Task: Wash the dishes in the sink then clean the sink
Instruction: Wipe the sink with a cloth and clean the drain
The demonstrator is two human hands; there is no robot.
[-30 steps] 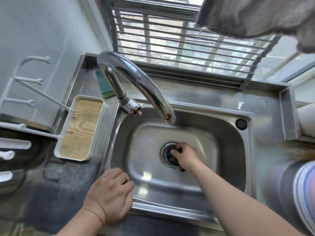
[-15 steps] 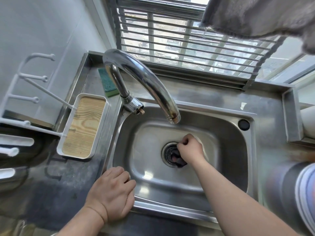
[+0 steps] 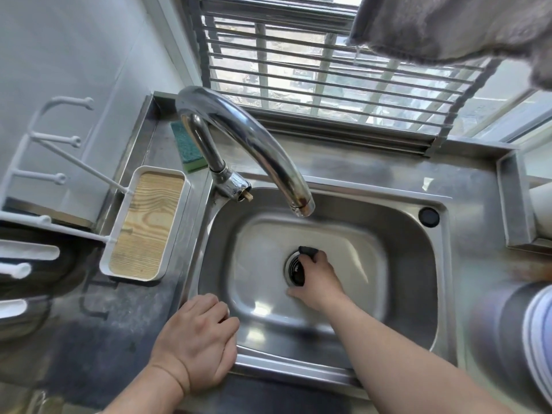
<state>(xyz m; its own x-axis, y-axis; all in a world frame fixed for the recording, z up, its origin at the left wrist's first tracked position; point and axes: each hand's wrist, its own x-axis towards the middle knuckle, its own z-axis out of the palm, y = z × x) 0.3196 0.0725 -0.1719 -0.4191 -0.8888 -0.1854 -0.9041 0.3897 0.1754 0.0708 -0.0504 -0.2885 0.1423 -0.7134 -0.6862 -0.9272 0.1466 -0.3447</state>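
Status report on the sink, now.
Right hand grips dark scrubber at drain. Left hand rests on sink front rim. No dishes visible, tap dry.

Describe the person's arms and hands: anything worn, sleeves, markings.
Both forearms are bare, with no sleeves in view. The left hand and right hand wear no gloves, and no rings or watch show. A thin line crosses the left wrist; whether it is a band or a crease is unclear.

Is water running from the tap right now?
No: nothing flows from the tap's spout above the sink.
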